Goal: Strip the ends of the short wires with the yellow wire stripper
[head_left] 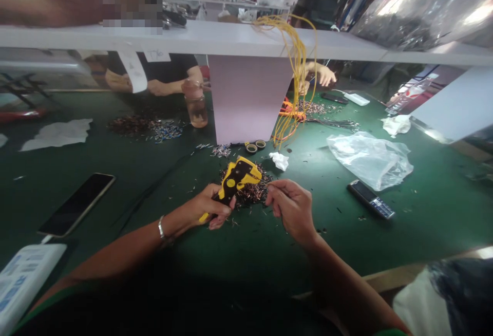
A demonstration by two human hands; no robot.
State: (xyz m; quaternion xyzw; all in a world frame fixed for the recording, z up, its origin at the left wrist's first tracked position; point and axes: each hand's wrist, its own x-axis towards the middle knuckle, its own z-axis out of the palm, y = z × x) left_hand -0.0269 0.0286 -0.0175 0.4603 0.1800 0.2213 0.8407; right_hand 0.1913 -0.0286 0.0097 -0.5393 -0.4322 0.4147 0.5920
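The person's left hand (210, 205) is closed around the black-and-yellow grip of a wire stripper (234, 179), its fingers wrapped under the body and its yellow handle end poking out below. The right hand (292, 210) is nearly closed, with thumb and forefinger pinched on what looks like a short wire (270, 184), though it is too thin to see clearly. Both hands are near the middle of the green work surface (246, 243), toward its front edge, just above a loose heap of cut wires (250, 192) with coppery ends.

The stripper looks light and rigid, so its moulded handles offer the surest hold, well away from the jaws at its head. The short wire should weigh almost nothing and will likely be springy but slippery, so it suits a fingertip pinch close to the tool. Pieces from the heap could easily scatter.

Beyond the heap lie two small rolls of tape (254, 144) and a crumpled tissue (279, 161). A smartphone (77, 205) lies toward the left edge, and a keypad phone (371, 200) lies toward the right. Across the surface, a bundle of yellow wires (296, 74) hangs from a white shelf (192, 35).
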